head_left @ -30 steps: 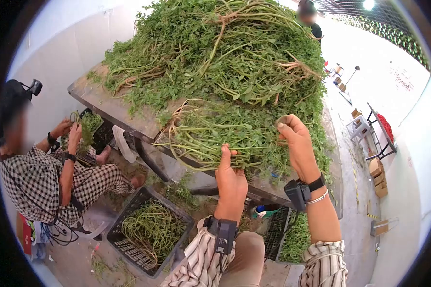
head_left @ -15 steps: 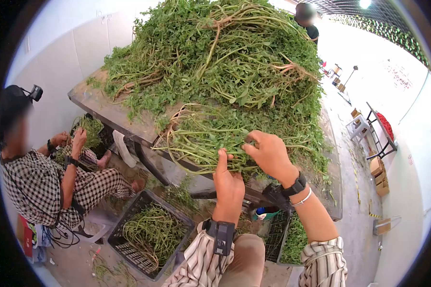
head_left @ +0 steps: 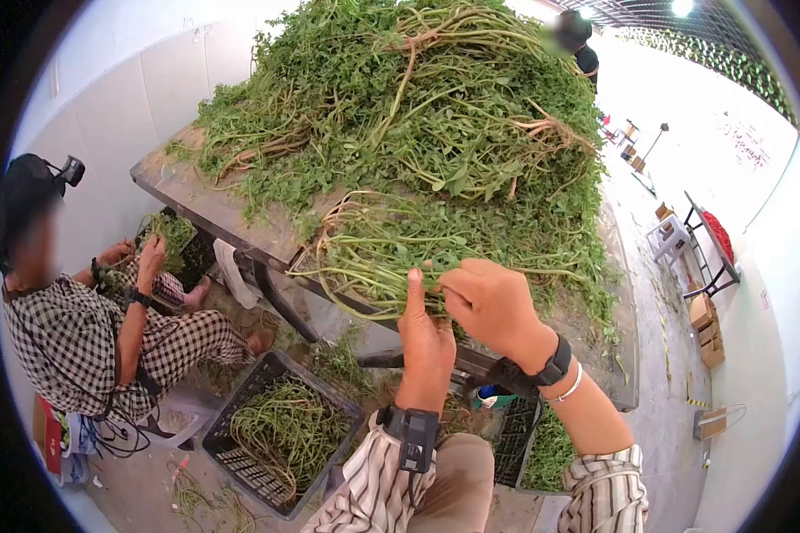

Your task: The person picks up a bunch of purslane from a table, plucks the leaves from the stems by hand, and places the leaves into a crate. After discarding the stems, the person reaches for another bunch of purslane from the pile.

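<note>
A bunch of long green leafy stems (head_left: 357, 274) lies over the near edge of the table. My left hand (head_left: 425, 346) is closed round the bunch, its thumb pointing up. Close beside it on the right, my right hand (head_left: 496, 306) is bent inward, with thumb and fingers pinched on the leafy stems at the bunch. The right fingertips are partly hidden, so the exact sprig between them does not show. Behind both hands rises a large heap of leafy green stems (head_left: 418, 115), some with reddish-brown root ends.
The heap covers most of the table (head_left: 231, 209). On the floor stand a black crate of stems (head_left: 280, 360) and a crate of leaves (head_left: 547, 444). A co-worker in a checked shirt (head_left: 76, 338) sits at left; another person (head_left: 582, 44) is behind the heap.
My right hand has come down and slightly left, nearer to my left hand, its fingers now curled in more tightly. My left hand keeps its hold on the bunch.
</note>
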Demonstrator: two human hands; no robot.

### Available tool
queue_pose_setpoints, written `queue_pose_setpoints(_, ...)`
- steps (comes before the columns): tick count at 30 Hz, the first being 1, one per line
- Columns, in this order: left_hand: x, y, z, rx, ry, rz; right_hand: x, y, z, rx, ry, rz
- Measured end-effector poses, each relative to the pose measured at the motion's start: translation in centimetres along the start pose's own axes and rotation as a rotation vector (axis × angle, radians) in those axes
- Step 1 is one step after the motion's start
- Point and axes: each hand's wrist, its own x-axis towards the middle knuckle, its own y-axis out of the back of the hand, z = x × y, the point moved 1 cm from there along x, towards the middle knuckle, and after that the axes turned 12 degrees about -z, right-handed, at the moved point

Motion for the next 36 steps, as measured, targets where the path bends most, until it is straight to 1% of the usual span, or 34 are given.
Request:
queue_pose_setpoints(4,0.3,0.4,-0.4,0.060,0.012,0.019,-0.3,-0.4,0.2,-0.083,0.040,0.006)
queue_pose_setpoints(7,0.2,0.4,-0.7,0.019,-0.012,0.002,-0.6,-0.6,0.6,-0.125,-0.011,-0.054)
queue_pose_setpoints(9,0.0,0.1,-0.5,-0.006,-0.017,0.065,-0.7,-0.1,0.9,0.269,-0.084,-0.038)
queue_pose_setpoints(10,0.0,0.1,-0.5,-0.005,-0.016,0.066,-0.7,0.4,1.0,0.270,-0.085,-0.039)
queue_pose_setpoints(12,0.0,0.2,-0.6,-0.019,-0.056,-0.006,-0.7,1.4,1.4,0.558,-0.162,0.023)
queue_pose_setpoints(13,0.1,0.2,-0.7,-0.016,-0.052,-0.008,-0.7,1.7,1.9,0.667,-0.204,0.037)
queue_pose_setpoints(14,0.2,0.1,-0.7,-0.032,-0.060,-0.003,-0.8,2.2,2.1,0.667,-0.205,0.040)
queue_pose_setpoints(16,0.2,0.0,-0.8,-0.050,-0.068,0.002,-1.3,3.1,2.6,1.122,-0.444,-0.016)
queue_pose_setpoints(18,0.1,-0.1,-0.8,-0.067,-0.082,0.013,-1.8,2.9,3.3,1.178,-0.442,-0.016)
queue_pose_setpoints(20,0.0,-0.3,-0.8,-0.070,-0.085,0.007,-2.0,3.0,3.5,1.313,-0.474,0.064)
queue_pose_setpoints(21,-0.1,-0.4,-0.8,-0.069,-0.087,0.003,-2.2,2.9,3.9,1.313,-0.477,0.068)
queue_pose_setpoints(22,0.0,-0.2,-0.9,-0.069,-0.082,0.001,-2.6,2.6,4.4,1.271,-0.512,0.011)
queue_pose_setpoints(23,0.1,0.1,-0.9,-0.078,-0.082,-0.033,-2.8,2.3,4.9,1.228,-0.544,-0.045)
queue_pose_setpoints(24,0.2,0.2,-0.9,-0.088,-0.084,-0.067,-2.8,1.9,5.1,1.226,-0.544,-0.042)
queue_pose_setpoints(26,0.2,0.1,-0.9,-0.073,-0.075,-0.058,-2.5,1.4,4.9,0.603,-0.265,0.032)
queue_pose_setpoints(28,0.1,0.1,-0.9,-0.057,-0.068,-0.046,-2.4,1.2,4.5,0.560,-0.272,-0.003)
queue_pose_setpoints(30,0.2,0.3,-1.0,-0.058,-0.080,-0.082,-2.2,0.9,4.0,0.190,-0.158,-0.046)
queue_pose_setpoints(31,0.2,0.3,-1.0,-0.057,-0.081,-0.084,-2.2,0.7,4.0,0.190,-0.158,-0.043)
queue_pose_setpoints(33,0.1,0.2,-1.1,-0.071,-0.091,-0.067,-1.9,0.3,4.0,0.073,-0.069,-0.051)
queue_pose_setpoints(34,0.1,0.0,-1.0,-0.070,-0.094,-0.069,-1.9,0.5,3.8,0.073,-0.066,-0.049)
queue_pose_setpoints(36,0.0,-0.4,-0.8,-0.084,-0.100,-0.002,-2.0,1.0,3.0,0.019,-0.062,-0.060)
